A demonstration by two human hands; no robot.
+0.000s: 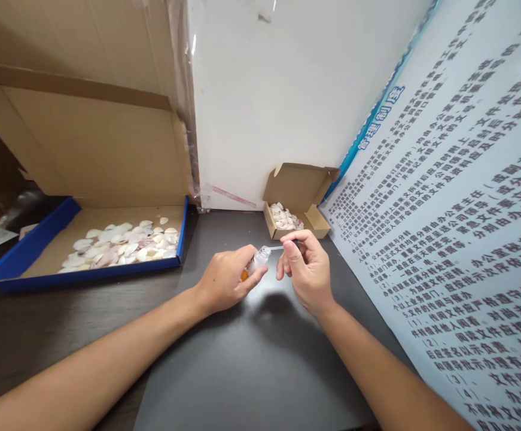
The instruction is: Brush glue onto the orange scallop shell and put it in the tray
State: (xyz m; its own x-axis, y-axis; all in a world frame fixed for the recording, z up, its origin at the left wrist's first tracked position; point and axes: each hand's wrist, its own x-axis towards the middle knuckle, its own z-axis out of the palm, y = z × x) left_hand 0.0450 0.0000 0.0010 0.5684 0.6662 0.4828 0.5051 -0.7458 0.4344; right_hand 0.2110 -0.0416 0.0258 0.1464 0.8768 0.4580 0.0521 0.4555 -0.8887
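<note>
In the head view, the left hand (227, 278) is closed around a small bottle (261, 258), with thumb and fingers pressing it from two sides. The bottle is tilted, its clear mouth pointing to the right and up, and a little orange shows near the fingers. It is held above the dark grey mat (242, 371), between the two boxes. The right hand (308, 269) is just beside it, thumb and index finger pinched together on a dark cap (296, 242). From this cap a thin pale stick (276, 248) goes toward the bottle mouth; whether its tip is inside, I cannot tell. Behind the right hand stands a small open cardboard box (318, 224) with shells (282, 216) in it. On the left, a bigger open box (4, 266) with blue sides contains many whitish shells (125, 244). A printed sheet (462, 227) leans at the right.
</note>
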